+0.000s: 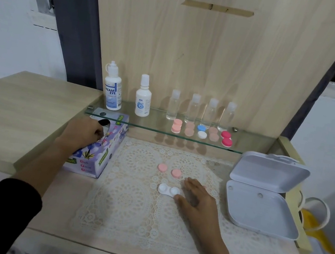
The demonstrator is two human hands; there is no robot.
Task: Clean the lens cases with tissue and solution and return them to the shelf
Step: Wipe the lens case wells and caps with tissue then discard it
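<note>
The step in hand is judged to be the fetching of a tissue. Nearest, the right hand (197, 197) is being rested on the cream lace mat (128, 204) that is spread over the pale wood-grain surface (142, 252). Its fingers (190, 183) are lying straight and loosely spread, with nothing held. The white twin-cup plastic lens case base (168, 190) is lying just left of the thumb, touching it or nearly so. Just beyond those fingers, two round pink plastic caps (162, 167) are lying off the base, so the smooth cups are being left bare for wiping.

Further left, the left hand (83, 133) is being set on the lilac flowered cardboard tissue box (100, 160). Its fingers (98, 135) are curled at the slot, but whether a sheet is being pinched cannot be told. One thin sheet is judged to be needed next, then solution.

Right of the right fingers, a pale grey hinged plastic box (260, 198) is lying open. Farthest, on the glass shelf (151, 127), two white solution bottles (113, 92) and coloured round lens cases (226, 138) are being stored.
</note>
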